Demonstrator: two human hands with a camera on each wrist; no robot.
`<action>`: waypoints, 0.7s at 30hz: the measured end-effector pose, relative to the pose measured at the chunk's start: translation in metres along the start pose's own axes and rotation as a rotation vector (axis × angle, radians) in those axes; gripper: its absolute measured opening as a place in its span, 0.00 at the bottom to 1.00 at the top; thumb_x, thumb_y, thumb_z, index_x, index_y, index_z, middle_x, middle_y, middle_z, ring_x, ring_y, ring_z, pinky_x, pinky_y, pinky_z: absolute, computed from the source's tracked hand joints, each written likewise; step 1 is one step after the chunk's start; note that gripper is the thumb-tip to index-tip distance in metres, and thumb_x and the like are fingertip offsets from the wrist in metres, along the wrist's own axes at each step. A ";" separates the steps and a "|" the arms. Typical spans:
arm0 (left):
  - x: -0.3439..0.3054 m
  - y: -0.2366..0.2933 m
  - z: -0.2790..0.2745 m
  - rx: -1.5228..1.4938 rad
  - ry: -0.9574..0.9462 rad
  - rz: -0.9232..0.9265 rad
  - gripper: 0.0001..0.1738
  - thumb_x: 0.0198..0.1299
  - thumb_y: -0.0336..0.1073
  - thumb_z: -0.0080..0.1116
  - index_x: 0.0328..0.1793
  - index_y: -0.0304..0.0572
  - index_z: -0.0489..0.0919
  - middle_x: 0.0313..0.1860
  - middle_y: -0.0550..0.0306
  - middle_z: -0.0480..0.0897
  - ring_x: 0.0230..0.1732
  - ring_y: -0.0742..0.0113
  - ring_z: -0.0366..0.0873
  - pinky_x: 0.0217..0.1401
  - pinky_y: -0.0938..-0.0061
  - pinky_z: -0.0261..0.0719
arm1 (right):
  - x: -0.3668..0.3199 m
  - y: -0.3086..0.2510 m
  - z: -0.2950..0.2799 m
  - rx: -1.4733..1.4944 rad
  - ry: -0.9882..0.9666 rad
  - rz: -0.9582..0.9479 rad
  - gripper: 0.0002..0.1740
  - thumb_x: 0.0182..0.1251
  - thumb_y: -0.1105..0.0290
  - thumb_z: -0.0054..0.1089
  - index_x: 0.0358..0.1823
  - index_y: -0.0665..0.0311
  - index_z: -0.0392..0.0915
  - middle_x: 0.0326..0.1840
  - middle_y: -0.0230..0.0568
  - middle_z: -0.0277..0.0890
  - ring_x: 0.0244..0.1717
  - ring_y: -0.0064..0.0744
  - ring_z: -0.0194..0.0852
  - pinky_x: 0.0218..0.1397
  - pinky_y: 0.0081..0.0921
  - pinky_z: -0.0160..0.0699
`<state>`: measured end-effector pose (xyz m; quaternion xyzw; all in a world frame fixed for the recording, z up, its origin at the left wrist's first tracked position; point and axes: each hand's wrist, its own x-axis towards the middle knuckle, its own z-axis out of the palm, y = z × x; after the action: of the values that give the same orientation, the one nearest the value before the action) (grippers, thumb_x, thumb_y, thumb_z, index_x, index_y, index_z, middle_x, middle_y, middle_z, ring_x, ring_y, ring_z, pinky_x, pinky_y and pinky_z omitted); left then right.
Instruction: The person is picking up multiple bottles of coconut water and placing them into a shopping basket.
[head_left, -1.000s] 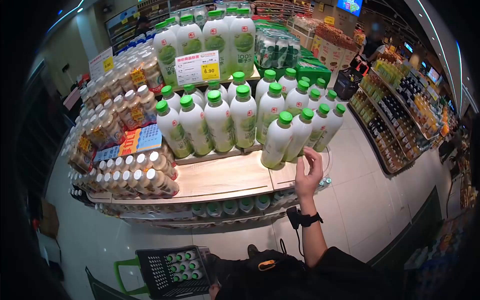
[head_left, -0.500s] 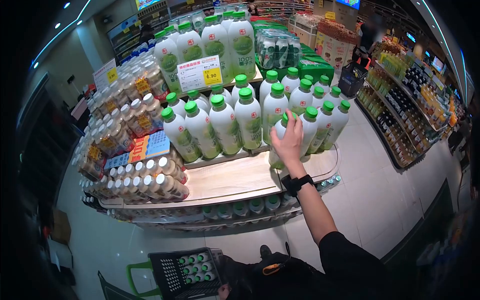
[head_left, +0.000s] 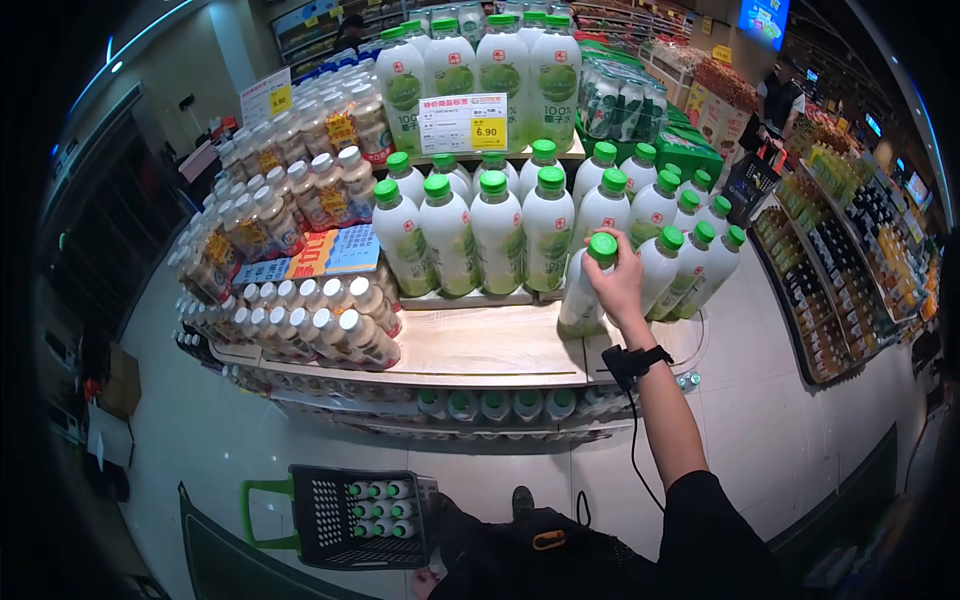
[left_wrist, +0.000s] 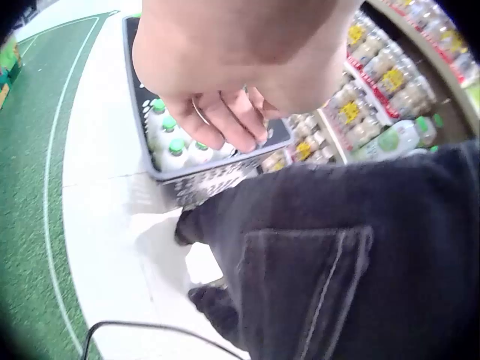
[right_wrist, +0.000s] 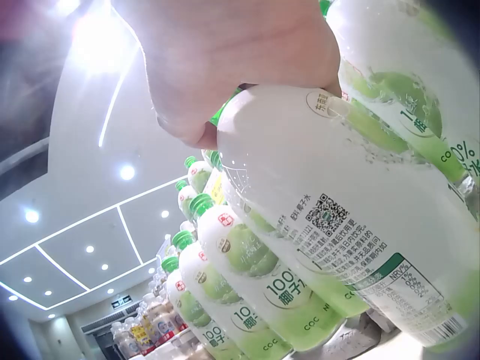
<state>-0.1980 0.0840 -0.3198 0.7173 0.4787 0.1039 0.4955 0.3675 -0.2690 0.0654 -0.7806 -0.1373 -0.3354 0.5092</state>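
My right hand (head_left: 620,283) grips a white-and-green bottle (head_left: 579,298) round its neck, just under the green cap; the bottle leans slightly at the front of the wooden display. In the right wrist view the hand (right_wrist: 240,60) covers the top of that bottle (right_wrist: 322,195). Rows of like bottles (head_left: 495,240) stand behind and beside it. Low at the bottom of the head view is my left hand (head_left: 425,582), by a dark basket (head_left: 365,562). The left wrist view has this hand (left_wrist: 236,82) over the rim of the basket (left_wrist: 217,166), fingers loosely bent, with several green-capped bottles (left_wrist: 176,152) inside.
Packs of small white-capped bottles (head_left: 330,335) fill the display's left side. A price sign (head_left: 463,124) stands in front of the upper bottles. Right of the display is a drinks shelf (head_left: 815,290), with a person (head_left: 780,100) beyond. A cable (left_wrist: 165,325) hangs near my legs.
My right hand has moved from beside the front bottles onto one bottle's neck, and that bottle now stands apart and tilts. The head view has shifted. My left hand stays low by the basket.
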 end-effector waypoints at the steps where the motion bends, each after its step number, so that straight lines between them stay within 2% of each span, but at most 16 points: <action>1: 0.012 0.010 -0.003 0.021 0.074 0.076 0.06 0.67 0.29 0.58 0.44 0.31 0.80 0.28 0.59 0.82 0.29 0.72 0.79 0.34 0.77 0.78 | -0.002 0.001 0.005 0.009 -0.014 -0.015 0.21 0.58 0.69 0.67 0.53 0.60 0.75 0.41 0.42 0.87 0.45 0.41 0.87 0.51 0.35 0.81; 2: 0.025 -0.003 0.001 -0.019 0.108 0.109 0.05 0.68 0.29 0.57 0.43 0.33 0.79 0.25 0.63 0.79 0.26 0.75 0.75 0.31 0.77 0.75 | -0.003 0.007 0.002 0.007 -0.017 -0.019 0.19 0.58 0.68 0.67 0.51 0.61 0.75 0.40 0.41 0.87 0.44 0.41 0.87 0.52 0.35 0.81; 3: 0.055 0.053 -0.001 -0.178 0.009 0.110 0.07 0.70 0.31 0.56 0.46 0.35 0.80 0.26 0.63 0.78 0.27 0.77 0.74 0.30 0.78 0.72 | 0.001 0.004 0.010 0.030 -0.031 -0.035 0.19 0.58 0.68 0.67 0.51 0.61 0.75 0.40 0.41 0.87 0.44 0.41 0.87 0.52 0.35 0.81; 5: 0.055 0.177 -0.002 -0.220 -0.143 0.282 0.09 0.70 0.31 0.58 0.51 0.34 0.80 0.34 0.64 0.79 0.36 0.78 0.75 0.43 0.79 0.76 | 0.001 0.005 0.013 -0.006 -0.013 0.024 0.17 0.58 0.68 0.68 0.48 0.61 0.74 0.40 0.41 0.87 0.44 0.40 0.87 0.51 0.35 0.81; 6: 0.046 0.239 -0.005 -0.100 -0.212 0.406 0.09 0.69 0.31 0.58 0.51 0.34 0.81 0.37 0.60 0.83 0.38 0.76 0.78 0.43 0.76 0.77 | 0.003 0.003 0.014 -0.041 0.006 0.024 0.17 0.59 0.66 0.70 0.47 0.61 0.75 0.39 0.41 0.87 0.42 0.39 0.87 0.50 0.34 0.81; 8: 0.019 0.318 -0.006 -0.060 -0.254 0.587 0.09 0.65 0.30 0.61 0.50 0.35 0.82 0.40 0.54 0.85 0.40 0.67 0.83 0.44 0.74 0.79 | 0.003 0.004 0.012 -0.058 0.017 0.055 0.18 0.60 0.65 0.71 0.46 0.62 0.75 0.39 0.40 0.87 0.42 0.38 0.87 0.49 0.34 0.82; 10: -0.049 0.458 -0.012 -0.010 -0.595 1.159 0.11 0.61 0.28 0.63 0.50 0.38 0.83 0.41 0.51 0.85 0.42 0.57 0.84 0.45 0.69 0.81 | 0.005 -0.006 0.018 -0.073 0.013 0.068 0.18 0.61 0.63 0.73 0.45 0.62 0.75 0.37 0.39 0.87 0.40 0.36 0.87 0.48 0.32 0.82; 11: -0.070 0.485 -0.006 -0.040 -0.773 1.285 0.13 0.59 0.29 0.66 0.50 0.39 0.83 0.40 0.52 0.85 0.41 0.52 0.83 0.46 0.66 0.82 | 0.004 -0.002 0.018 -0.071 -0.008 0.055 0.18 0.61 0.63 0.73 0.45 0.62 0.75 0.37 0.39 0.87 0.40 0.36 0.87 0.48 0.32 0.82; 12: -0.103 0.511 0.001 -0.132 -0.895 1.412 0.12 0.59 0.33 0.68 0.48 0.41 0.83 0.41 0.54 0.84 0.43 0.55 0.83 0.46 0.65 0.81 | 0.004 0.001 0.017 -0.047 -0.010 0.043 0.17 0.62 0.64 0.73 0.45 0.62 0.75 0.37 0.38 0.88 0.40 0.34 0.87 0.48 0.32 0.82; 14: -0.158 0.543 0.010 -0.259 -1.280 1.579 0.20 0.64 0.41 0.66 0.58 0.39 0.80 0.52 0.51 0.81 0.53 0.55 0.80 0.57 0.63 0.78 | 0.002 0.001 0.014 -0.061 -0.007 0.049 0.16 0.62 0.66 0.72 0.45 0.62 0.75 0.39 0.37 0.88 0.41 0.30 0.86 0.49 0.31 0.81; 15: -0.169 0.539 0.017 -0.402 -1.111 1.698 0.21 0.59 0.51 0.67 0.46 0.41 0.80 0.41 0.52 0.79 0.45 0.54 0.78 0.39 0.63 0.75 | 0.000 0.000 0.012 -0.063 -0.021 0.037 0.16 0.62 0.66 0.72 0.45 0.62 0.75 0.39 0.37 0.88 0.41 0.30 0.86 0.49 0.31 0.81; 16: -0.220 0.555 0.025 -0.623 -1.388 1.769 0.20 0.62 0.52 0.63 0.42 0.41 0.78 0.37 0.51 0.75 0.42 0.52 0.76 0.36 0.61 0.73 | -0.001 0.000 0.010 -0.050 -0.011 0.049 0.16 0.62 0.66 0.72 0.45 0.62 0.74 0.40 0.37 0.87 0.42 0.30 0.86 0.50 0.30 0.80; 18: -0.237 0.573 0.003 -0.596 -1.319 1.840 0.21 0.62 0.53 0.62 0.41 0.41 0.77 0.37 0.49 0.74 0.41 0.51 0.75 0.36 0.60 0.73 | -0.002 0.005 0.005 -0.031 0.002 0.065 0.17 0.62 0.68 0.72 0.46 0.62 0.74 0.41 0.37 0.87 0.44 0.29 0.85 0.52 0.29 0.79; 20: -0.253 0.570 0.009 -0.585 -1.434 1.816 0.24 0.61 0.56 0.62 0.40 0.40 0.76 0.38 0.47 0.73 0.41 0.49 0.74 0.37 0.59 0.73 | -0.003 0.014 0.002 -0.010 -0.016 0.060 0.17 0.62 0.68 0.72 0.46 0.62 0.74 0.41 0.37 0.87 0.44 0.28 0.85 0.52 0.29 0.79; 21: -0.270 0.561 0.021 -0.612 -1.600 1.716 0.26 0.60 0.58 0.63 0.40 0.39 0.75 0.40 0.45 0.74 0.41 0.48 0.74 0.38 0.59 0.74 | -0.003 0.016 -0.001 0.016 -0.023 0.066 0.16 0.63 0.68 0.72 0.46 0.62 0.74 0.41 0.36 0.87 0.44 0.28 0.84 0.52 0.28 0.80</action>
<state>0.0020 -0.1705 0.2125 0.5160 -0.6383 0.0347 0.5702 0.3743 -0.2763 0.0524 -0.7845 -0.1200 -0.3081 0.5247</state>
